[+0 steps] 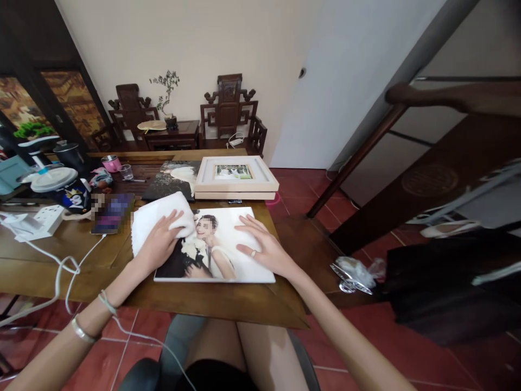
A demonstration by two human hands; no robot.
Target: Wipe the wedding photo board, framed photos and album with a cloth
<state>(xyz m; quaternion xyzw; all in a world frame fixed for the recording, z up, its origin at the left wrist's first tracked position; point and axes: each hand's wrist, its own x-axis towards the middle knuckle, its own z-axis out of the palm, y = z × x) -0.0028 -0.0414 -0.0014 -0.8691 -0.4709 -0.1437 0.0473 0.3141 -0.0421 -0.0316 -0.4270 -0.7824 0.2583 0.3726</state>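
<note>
A photo panel [220,260] with a picture of a couple lies flat at the table's front edge. My left hand [160,239] is closed over a folded white towel [157,209], which overlaps the panel's left part. The towel partly hides these fingertips. On the panel's white right side rests my right hand [262,247], its fingers spread and a ring on one of them. It holds nothing.
Behind the panel are stacked light wooden frames [236,187] and a dark photo print [173,179]. A phone [114,213], lidded cup [61,187], power strip [44,222] and white cables occupy the left. A wooden chair [407,157] stands right.
</note>
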